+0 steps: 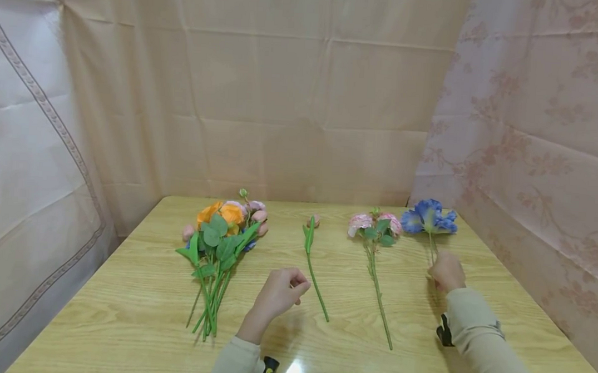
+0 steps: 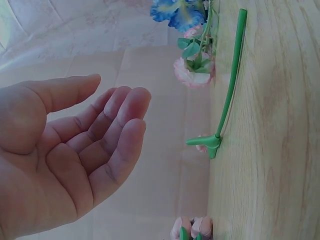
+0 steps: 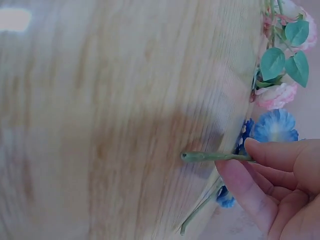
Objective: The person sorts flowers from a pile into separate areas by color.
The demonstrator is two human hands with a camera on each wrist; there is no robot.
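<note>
Right hand: the right hand [image 1: 446, 272] is out near the right edge of the table [image 1: 123, 307], fingers curled and pinching the stem of the blue flower [image 1: 429, 216]. The right wrist view shows it best: the thin green stem runs between thumb and fingers [image 3: 272, 152], with its cut end poking out past them.

Blue flower: bloom points at the far right corner of the table. Can't tell if the bloom rests on the wood or is lifted a bit.

Left hand: the left hand [image 1: 276, 295] hovers over the middle of the table toward the near edge, holding nothing. From the left wrist view the palm is open with the fingers [image 2: 120, 112] loosely bent, pretty relaxed.

Single bud stem: the single bud stem [image 1: 314, 265] lies flat just right of the left hand, small pink bud toward the far edge. Close to the fingertips, not touching as far as I can see.

Pink flowers: the pink flowers [image 1: 374, 226] lie between the bud stem and the blue flower, long stem running back toward the near edge.

Bunch: the bunch [image 1: 224, 228] with orange and pink heads and lots of green leaves sits on the left half of the table, heads toward the far edge.

Backdrop: creased cloth [image 1: 293, 97] hangs round the far and side edges.
</note>
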